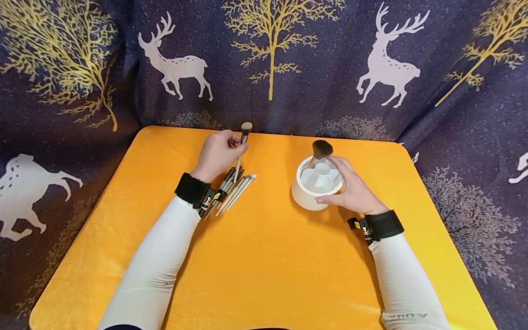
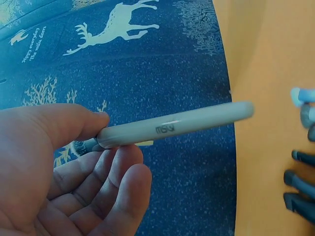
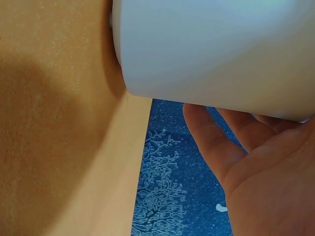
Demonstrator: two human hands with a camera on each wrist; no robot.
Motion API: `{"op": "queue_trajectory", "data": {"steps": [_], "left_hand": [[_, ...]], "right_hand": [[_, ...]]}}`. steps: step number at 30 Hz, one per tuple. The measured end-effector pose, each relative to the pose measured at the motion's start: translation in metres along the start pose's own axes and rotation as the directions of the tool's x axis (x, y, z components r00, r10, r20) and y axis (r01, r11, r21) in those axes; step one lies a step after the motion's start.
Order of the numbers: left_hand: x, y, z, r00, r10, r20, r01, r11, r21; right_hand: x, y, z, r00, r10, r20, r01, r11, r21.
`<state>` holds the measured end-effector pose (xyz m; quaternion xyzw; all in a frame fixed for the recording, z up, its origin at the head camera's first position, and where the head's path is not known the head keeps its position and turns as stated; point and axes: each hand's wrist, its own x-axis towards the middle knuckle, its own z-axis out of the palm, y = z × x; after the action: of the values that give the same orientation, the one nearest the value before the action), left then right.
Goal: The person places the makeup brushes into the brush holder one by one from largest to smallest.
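Note:
My left hand (image 1: 218, 153) pinches a makeup brush (image 1: 245, 130) between thumb and fingers, bristles up, above several brushes lying on the table. Its pale handle (image 2: 177, 125) with dark lettering crosses the left wrist view. On the right stands a white round brush holder (image 1: 305, 199) with compartments inside. One large fluffy brush (image 1: 322, 148) stands tilted in its far left part. My right hand (image 1: 356, 192) grips the holder from the right, thumb at the near side and fingers at the far rim. The holder's smooth wall (image 3: 206, 54) fills the upper right wrist view.
The loose brushes (image 1: 243, 189) lie in a slanting bunch left of the table's middle, some dark, some pale. An orange cloth covers the table (image 1: 264, 266). Behind it hangs a dark curtain (image 1: 321, 91) with deer and trees.

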<state>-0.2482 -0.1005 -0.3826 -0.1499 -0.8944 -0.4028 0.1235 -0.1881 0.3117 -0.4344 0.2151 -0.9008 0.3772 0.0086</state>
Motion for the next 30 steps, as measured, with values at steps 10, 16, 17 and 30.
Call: {"op": "queue_trajectory", "data": {"steps": [10,16,17,30], "left_hand": [[0.002,0.013,0.013,0.997,0.047,-0.057,-0.051,0.997,-0.058],[0.003,0.020,0.021,0.993,0.083,-0.085,-0.090,0.991,-0.094],[0.003,0.022,0.022,0.992,0.089,-0.087,-0.097,0.990,-0.099],[0.008,0.043,0.034,0.985,0.144,-0.097,-0.155,0.980,-0.122]], "right_hand": [[0.000,-0.001,0.000,1.000,0.000,-0.002,0.000,1.000,-0.003],[0.001,-0.001,0.000,1.000,-0.006,0.001,0.006,1.000,0.005],[0.001,-0.001,0.000,1.000,-0.007,0.002,0.007,1.000,0.004],[0.000,0.000,0.000,1.000,-0.005,-0.007,0.005,1.000,0.002]]}}
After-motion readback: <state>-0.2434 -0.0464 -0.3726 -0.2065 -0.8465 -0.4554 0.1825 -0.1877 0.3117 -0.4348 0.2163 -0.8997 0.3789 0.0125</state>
